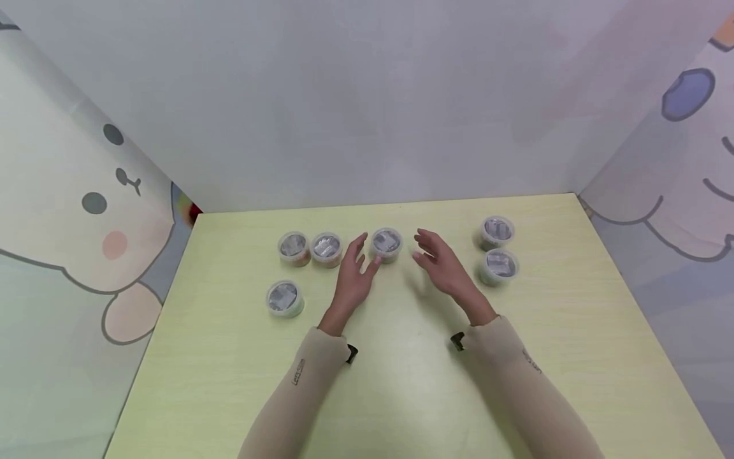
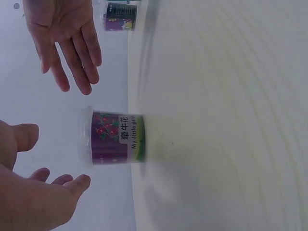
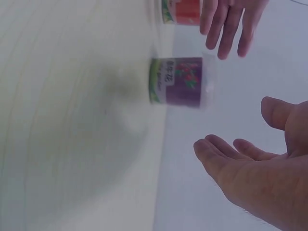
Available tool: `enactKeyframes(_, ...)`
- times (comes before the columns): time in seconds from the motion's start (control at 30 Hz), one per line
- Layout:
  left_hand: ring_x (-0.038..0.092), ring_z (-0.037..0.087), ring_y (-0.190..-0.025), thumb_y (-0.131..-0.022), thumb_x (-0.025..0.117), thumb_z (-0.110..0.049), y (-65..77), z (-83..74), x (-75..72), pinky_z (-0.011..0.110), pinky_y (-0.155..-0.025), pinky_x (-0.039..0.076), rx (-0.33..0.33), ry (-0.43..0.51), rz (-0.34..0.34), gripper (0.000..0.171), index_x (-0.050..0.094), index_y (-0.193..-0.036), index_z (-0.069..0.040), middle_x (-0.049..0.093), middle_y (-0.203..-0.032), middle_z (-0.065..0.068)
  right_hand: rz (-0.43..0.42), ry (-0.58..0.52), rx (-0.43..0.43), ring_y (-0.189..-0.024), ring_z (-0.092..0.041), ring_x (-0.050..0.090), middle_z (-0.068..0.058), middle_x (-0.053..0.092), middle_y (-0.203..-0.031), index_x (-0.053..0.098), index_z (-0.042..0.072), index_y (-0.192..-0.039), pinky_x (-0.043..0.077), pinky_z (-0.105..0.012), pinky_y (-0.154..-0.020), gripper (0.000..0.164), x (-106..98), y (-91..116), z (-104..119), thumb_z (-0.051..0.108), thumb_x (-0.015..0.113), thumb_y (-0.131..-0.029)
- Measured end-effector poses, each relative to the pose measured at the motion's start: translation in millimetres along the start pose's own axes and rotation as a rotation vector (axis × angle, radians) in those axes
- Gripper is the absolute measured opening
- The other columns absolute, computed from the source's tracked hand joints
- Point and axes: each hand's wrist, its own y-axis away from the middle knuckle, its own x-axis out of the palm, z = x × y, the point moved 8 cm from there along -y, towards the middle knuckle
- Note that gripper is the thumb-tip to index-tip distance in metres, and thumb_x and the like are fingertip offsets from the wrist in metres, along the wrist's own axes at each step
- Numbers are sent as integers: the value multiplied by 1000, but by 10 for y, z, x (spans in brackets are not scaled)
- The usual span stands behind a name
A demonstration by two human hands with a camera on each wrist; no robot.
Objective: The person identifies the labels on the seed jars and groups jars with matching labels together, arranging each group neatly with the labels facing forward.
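Note:
A small round tub with a clear lid [image 1: 387,241] stands upright near the back of the table. Its purple label [image 2: 109,137] shows red flowers and the words "My little garden". My left hand [image 1: 353,280] hovers just left of this tub, fingers extended and thumb near its front rim. On the other side, farther from it, my right hand [image 1: 444,268] is held with fingers loosely bent, palm facing the tub. In the right wrist view, a gap separates the right fingertips [image 3: 204,149] from the purple tub [image 3: 180,82]. Neither hand grips anything.
Left of my hands stand three similar lidded tubs, two side by side [image 1: 294,248] [image 1: 327,248] and one nearer tub [image 1: 285,298]. Two more tubs [image 1: 497,232] [image 1: 498,266] stand at the right. Behind the pale yellow table [image 1: 390,395] rises a light cloth wall [image 1: 367,115].

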Motion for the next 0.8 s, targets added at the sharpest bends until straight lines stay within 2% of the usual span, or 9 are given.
enactKeyframes(0.23,33,35,-156,-104,64,0,143,-222,123,44,-126,34,53,24,59,59,39,-158,3,40,-165,20,-57,-12,-78,-150,-51,37,-36,41,-158,33,-11,-157,31,-58,-125,54,-290,197,116,-2,53,-108)
enactKeyframes(0.37,38,39,-153,-104,63,-1,201,-283,273,47,-124,37,78,39,115,58,40,-157,4,41,-164,22,-67,2,-73,-151,-48,36,-33,41,-160,33,-8,-159,31,-58,-125,54,-429,313,149,1,54,-109)
enactKeyframes(0.53,42,35,-151,-105,64,-4,274,-312,483,43,-122,40,86,45,182,55,43,-156,1,45,-162,18,-91,-1,-43,-153,-44,35,-29,41,-161,32,-6,-159,30,-56,-125,54,-583,449,137,3,53,-110)
enactKeyframes(0.63,44,33,-150,-105,64,-4,311,-321,609,41,-121,42,102,45,217,54,45,-155,0,47,-161,17,-123,11,-41,-152,-44,38,-29,43,-160,34,-7,-158,37,-38,-124,53,-688,525,138,3,54,-110)
enactKeyframes(0.73,46,31,-149,-104,65,-5,328,-318,727,40,-119,44,100,43,241,53,46,-154,-1,49,-159,16,-173,25,-54,-148,-45,42,-28,46,-158,36,-8,-156,41,-15,-112,51,-830,598,148,3,54,-110)
enactKeyframes(0.8,47,32,-148,-105,65,-5,332,-313,800,39,-119,44,98,48,256,53,47,-154,-1,50,-158,16,-212,29,-63,-146,-44,44,-28,48,-156,38,-9,-155,40,-6,-105,50,-934,653,148,3,54,-110)
